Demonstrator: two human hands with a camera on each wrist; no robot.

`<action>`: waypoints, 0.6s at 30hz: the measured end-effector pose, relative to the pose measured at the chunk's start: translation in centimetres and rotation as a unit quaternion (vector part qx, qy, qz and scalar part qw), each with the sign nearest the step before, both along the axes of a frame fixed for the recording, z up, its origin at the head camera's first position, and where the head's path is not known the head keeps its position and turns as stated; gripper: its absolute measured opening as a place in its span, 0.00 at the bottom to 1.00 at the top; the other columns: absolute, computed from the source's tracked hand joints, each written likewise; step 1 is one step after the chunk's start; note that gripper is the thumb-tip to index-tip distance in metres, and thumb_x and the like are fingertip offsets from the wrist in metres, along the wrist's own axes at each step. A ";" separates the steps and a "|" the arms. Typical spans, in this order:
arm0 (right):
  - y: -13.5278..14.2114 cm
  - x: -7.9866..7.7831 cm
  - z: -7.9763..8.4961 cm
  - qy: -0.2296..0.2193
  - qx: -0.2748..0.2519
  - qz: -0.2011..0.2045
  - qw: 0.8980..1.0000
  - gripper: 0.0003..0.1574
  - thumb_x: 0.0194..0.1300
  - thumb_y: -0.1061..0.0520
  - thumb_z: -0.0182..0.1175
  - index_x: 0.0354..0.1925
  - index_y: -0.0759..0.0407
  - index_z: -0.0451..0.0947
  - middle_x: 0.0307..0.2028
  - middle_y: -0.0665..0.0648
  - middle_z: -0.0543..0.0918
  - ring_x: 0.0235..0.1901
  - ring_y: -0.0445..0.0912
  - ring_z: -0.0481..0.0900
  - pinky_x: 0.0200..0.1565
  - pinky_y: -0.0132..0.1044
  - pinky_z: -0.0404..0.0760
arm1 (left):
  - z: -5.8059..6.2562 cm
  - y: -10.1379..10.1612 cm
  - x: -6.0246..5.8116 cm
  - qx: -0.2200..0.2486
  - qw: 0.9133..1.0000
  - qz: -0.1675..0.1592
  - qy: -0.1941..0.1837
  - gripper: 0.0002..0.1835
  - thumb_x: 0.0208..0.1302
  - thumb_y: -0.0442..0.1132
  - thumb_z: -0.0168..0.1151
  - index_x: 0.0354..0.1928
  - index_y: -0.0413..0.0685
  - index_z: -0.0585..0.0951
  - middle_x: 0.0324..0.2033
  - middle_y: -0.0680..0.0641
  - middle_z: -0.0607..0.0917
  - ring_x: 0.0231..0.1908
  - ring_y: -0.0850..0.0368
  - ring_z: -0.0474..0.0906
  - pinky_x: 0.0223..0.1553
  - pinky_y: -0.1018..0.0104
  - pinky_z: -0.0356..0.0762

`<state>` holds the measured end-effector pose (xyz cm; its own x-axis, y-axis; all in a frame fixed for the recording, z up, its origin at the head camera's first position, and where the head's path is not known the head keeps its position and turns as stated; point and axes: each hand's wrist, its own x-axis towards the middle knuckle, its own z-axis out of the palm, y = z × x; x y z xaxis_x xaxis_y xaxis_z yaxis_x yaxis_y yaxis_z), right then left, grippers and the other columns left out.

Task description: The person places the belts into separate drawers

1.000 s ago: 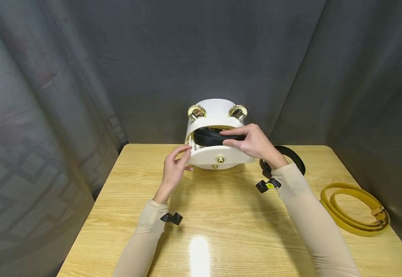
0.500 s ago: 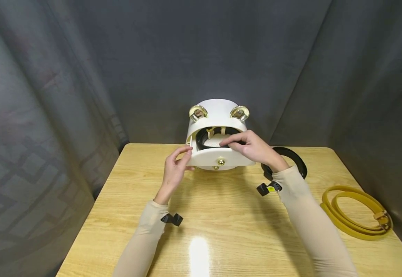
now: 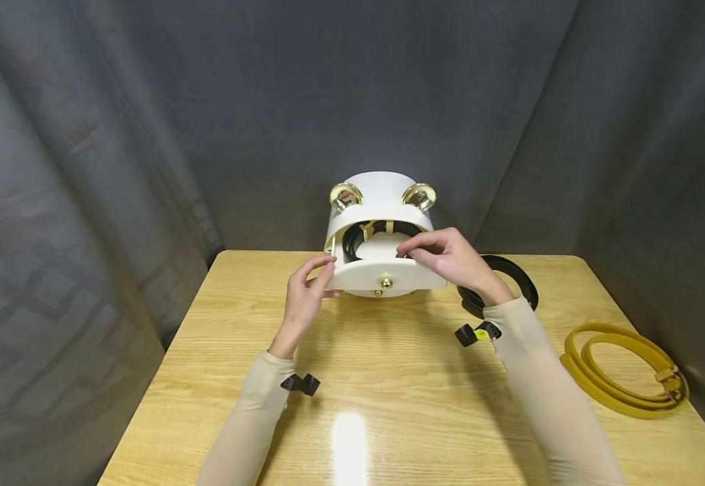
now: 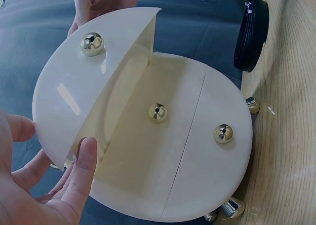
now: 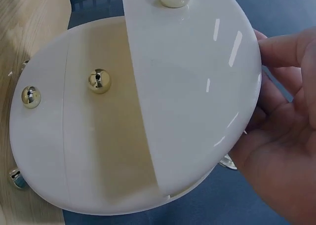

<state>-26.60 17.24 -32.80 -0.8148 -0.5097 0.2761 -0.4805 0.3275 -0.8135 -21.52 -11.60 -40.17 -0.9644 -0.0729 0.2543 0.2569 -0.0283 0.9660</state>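
A white rounded drawer box (image 3: 383,192) with gold knobs stands at the back of the table, its top drawer (image 3: 358,275) pulled out. Inside that drawer a black belt (image 3: 350,244) lies coiled along the wall. My left hand (image 3: 306,293) grips the drawer's left corner, thumb and fingers on either side of it in the left wrist view. Over the front rim at the right reaches my right hand (image 3: 452,260), index finger and thumb close together at the belt's near part. In the right wrist view the drawer front hides those fingertips.
Beside the box on the right lies another black coiled belt (image 3: 519,277), partly behind my right wrist. A mustard-yellow belt (image 3: 608,398) is coiled near the table's right edge. Grey curtains (image 3: 352,101) hang close behind the table (image 3: 389,378) and along both sides.
The black belt, held above the drawer rim by my right hand a second ago, now sits lower inside, its coil spread open. My left hand has stayed on the drawer corner.
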 end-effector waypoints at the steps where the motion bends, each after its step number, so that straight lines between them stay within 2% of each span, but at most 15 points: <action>1: 0.1 0.1 -0.1 0.000 -0.006 -0.004 1.000 0.13 0.74 0.65 0.62 0.52 0.66 0.89 0.48 0.64 0.92 0.44 0.35 0.88 0.47 0.25 0.84 | 0.0 0.0 0.0 0.000 1.000 -0.001 0.000 0.17 0.78 0.34 0.59 0.61 0.30 0.81 0.65 0.33 0.78 0.33 0.61 0.88 0.36 0.58 0.92; 6: 1.0 0.4 -0.5 -0.004 -0.028 -0.035 0.999 0.12 0.73 0.64 0.66 0.51 0.65 0.90 0.47 0.66 0.92 0.41 0.35 0.90 0.44 0.26 0.85 | -0.1 0.1 0.0 0.000 1.000 -0.004 0.001 0.17 0.79 0.34 0.59 0.62 0.30 0.81 0.65 0.34 0.78 0.33 0.61 0.89 0.34 0.61 0.92; 10: 1.5 0.5 -0.8 0.002 -0.039 -0.057 0.998 0.11 0.71 0.63 0.69 0.50 0.66 0.90 0.45 0.65 0.93 0.38 0.35 0.89 0.40 0.25 0.85 | -0.1 0.1 -0.1 -0.004 1.000 -0.003 -0.002 0.17 0.79 0.35 0.59 0.62 0.31 0.81 0.65 0.34 0.79 0.33 0.61 0.89 0.37 0.51 0.92; 11: 1.6 0.5 -0.8 0.004 -0.040 -0.061 0.997 0.12 0.70 0.63 0.70 0.49 0.67 0.90 0.44 0.64 0.93 0.37 0.34 0.89 0.40 0.25 0.84 | -0.1 0.1 -0.1 -0.004 1.000 -0.002 -0.002 0.17 0.79 0.35 0.59 0.62 0.31 0.81 0.65 0.35 0.79 0.33 0.61 0.89 0.37 0.52 0.92; 13: 1.7 0.5 -0.9 0.006 -0.043 -0.070 0.997 0.12 0.69 0.63 0.71 0.48 0.67 0.90 0.42 0.59 0.94 0.36 0.34 0.88 0.38 0.25 0.84 | 0.0 0.1 -0.1 -0.006 1.000 -0.002 -0.001 0.17 0.79 0.35 0.59 0.61 0.31 0.81 0.65 0.34 0.79 0.33 0.61 0.89 0.38 0.50 0.92; 16: 1.9 0.5 -0.9 -0.005 -0.043 -0.080 0.996 0.13 0.67 0.64 0.72 0.49 0.69 0.89 0.39 0.48 0.93 0.35 0.34 0.88 0.38 0.25 0.84 | 0.0 0.2 -0.2 -0.006 1.000 -0.004 0.000 0.17 0.79 0.35 0.60 0.61 0.31 0.82 0.65 0.34 0.79 0.33 0.60 0.89 0.37 0.52 0.92; 18: 2.0 0.4 -0.9 -0.017 -0.038 -0.085 0.995 0.13 0.67 0.64 0.73 0.49 0.69 0.89 0.39 0.45 0.93 0.35 0.34 0.88 0.38 0.26 0.84 | -0.1 0.2 -0.2 -0.006 1.000 -0.005 -0.001 0.17 0.79 0.34 0.60 0.61 0.31 0.82 0.65 0.34 0.79 0.34 0.60 0.89 0.37 0.51 0.92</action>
<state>-26.18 19.23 -33.73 -0.8973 -0.3416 0.2795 -0.3951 0.3392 -0.8537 -21.70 -11.41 -40.23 -0.9656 -0.0608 0.2530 0.2545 -0.0188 0.9669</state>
